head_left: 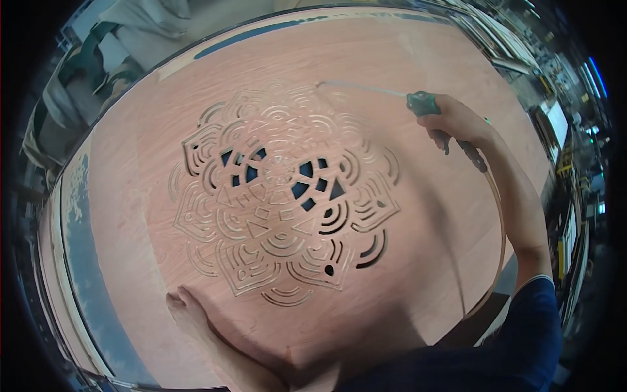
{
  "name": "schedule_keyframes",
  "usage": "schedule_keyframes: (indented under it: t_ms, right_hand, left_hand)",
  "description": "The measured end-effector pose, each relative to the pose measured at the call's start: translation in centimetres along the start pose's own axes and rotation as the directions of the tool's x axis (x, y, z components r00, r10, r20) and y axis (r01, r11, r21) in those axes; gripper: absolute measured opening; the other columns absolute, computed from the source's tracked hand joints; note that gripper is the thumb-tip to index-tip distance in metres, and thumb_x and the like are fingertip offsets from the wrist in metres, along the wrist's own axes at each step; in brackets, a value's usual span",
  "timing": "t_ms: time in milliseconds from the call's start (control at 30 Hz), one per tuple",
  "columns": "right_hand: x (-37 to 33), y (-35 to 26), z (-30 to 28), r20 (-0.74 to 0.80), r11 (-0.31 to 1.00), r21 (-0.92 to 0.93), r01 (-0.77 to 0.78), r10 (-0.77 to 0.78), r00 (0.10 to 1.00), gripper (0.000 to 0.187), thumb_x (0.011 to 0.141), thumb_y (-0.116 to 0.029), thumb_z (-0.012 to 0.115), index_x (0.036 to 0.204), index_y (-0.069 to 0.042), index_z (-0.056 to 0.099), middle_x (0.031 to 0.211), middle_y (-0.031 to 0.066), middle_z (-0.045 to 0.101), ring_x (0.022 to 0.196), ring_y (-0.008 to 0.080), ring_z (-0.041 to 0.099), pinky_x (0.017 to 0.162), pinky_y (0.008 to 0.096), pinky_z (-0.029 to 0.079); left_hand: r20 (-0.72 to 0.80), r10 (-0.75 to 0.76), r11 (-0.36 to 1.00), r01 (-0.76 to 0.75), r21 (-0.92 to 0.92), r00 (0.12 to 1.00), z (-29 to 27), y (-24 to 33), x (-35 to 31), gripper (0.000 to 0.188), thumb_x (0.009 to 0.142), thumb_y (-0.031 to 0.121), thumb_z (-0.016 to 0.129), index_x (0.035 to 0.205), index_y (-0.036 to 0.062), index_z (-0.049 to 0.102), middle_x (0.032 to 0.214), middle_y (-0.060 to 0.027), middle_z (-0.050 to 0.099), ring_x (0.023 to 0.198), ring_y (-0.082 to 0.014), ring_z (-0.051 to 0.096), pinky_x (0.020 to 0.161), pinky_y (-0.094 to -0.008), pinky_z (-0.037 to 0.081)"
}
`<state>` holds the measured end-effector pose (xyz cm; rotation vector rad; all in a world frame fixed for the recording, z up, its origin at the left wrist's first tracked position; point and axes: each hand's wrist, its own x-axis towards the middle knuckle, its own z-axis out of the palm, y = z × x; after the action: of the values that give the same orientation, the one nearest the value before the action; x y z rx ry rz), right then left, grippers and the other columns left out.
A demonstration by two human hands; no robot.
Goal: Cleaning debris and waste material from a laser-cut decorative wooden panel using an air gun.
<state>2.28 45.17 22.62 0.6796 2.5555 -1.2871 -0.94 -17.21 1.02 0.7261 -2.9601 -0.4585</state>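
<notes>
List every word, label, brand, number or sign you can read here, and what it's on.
None readable.
Wooden panel: cut pattern, no legible lettering.
Green tool in the right hand: no legible marking.
Background clutter at right: too small and blurred.

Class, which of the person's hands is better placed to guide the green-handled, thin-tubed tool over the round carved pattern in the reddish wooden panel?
The right hand seems better: it grips the tool, whose tube points toward the pattern. The left hand lies on the panel, no tool showing.
</notes>
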Motion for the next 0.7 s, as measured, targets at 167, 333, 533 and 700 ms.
schedule_keyframes:
  t_ms: [167,333,533,700]
  right_hand:
    - [-7.2,4.1,-2.1,-0.161,0.997,0.02,-0.07,0.072,0.984,0.027,0.096,-0.008,0.062,0.122,0.001,0.058,0.069,0.0013,0.057,0.052,0.0131,0.059,0.049,0.0288,0.052]
    - [-18.6,8.0,0.2,-0.172,0.967,0.226,-0.119,0.16,0.972,0.041,0.095,-0.003,0.061,0.135,0.003,0.054,0.079,0.0035,0.06,0.06,0.0139,0.064,0.053,0.03,0.055]
    - [-32.9,12.9,8.2,-0.392,0.872,0.489,0.016,0.203,0.897,0.046,0.098,-0.012,0.064,0.139,0.004,0.049,0.084,0.0078,0.064,0.069,0.0207,0.069,0.065,0.0363,0.06]
    - [-41.6,16.2,17.0,-0.391,0.754,0.656,0.034,0.302,0.869,0.045,0.1,-0.016,0.065,0.139,0.0,0.05,0.081,0.0058,0.067,0.075,0.0183,0.07,0.07,0.0316,0.058]
  left_hand:
    - [-0.101,0.03,0.998,-0.035,-0.049,0.994,0.5,-0.5,0.1,0.061,0.103,0.048,0.05,0.132,-0.0052,0.057,0.122,-0.0256,0.066,0.116,-0.0435,0.062,0.097,-0.0521,0.048]
    - [0.015,0.006,1.0,-0.005,-0.012,1.0,-0.6,1.0,-0.4,0.057,0.101,0.05,0.051,0.117,-0.0033,0.061,0.114,-0.0235,0.069,0.11,-0.0429,0.065,0.092,-0.0534,0.05]
    - [-0.031,0.017,1.0,-0.017,0.002,0.999,-0.6,0.0,0.3,0.06,0.099,0.056,0.049,0.117,0.0,0.062,0.114,-0.0229,0.07,0.109,-0.0414,0.066,0.091,-0.0545,0.052]
    - [-0.011,0.024,1.0,-0.024,-0.013,1.0,-1.3,0.8,-0.9,0.062,0.098,0.057,0.049,0.121,0.0008,0.062,0.119,-0.025,0.068,0.111,-0.0427,0.066,0.093,-0.055,0.052]
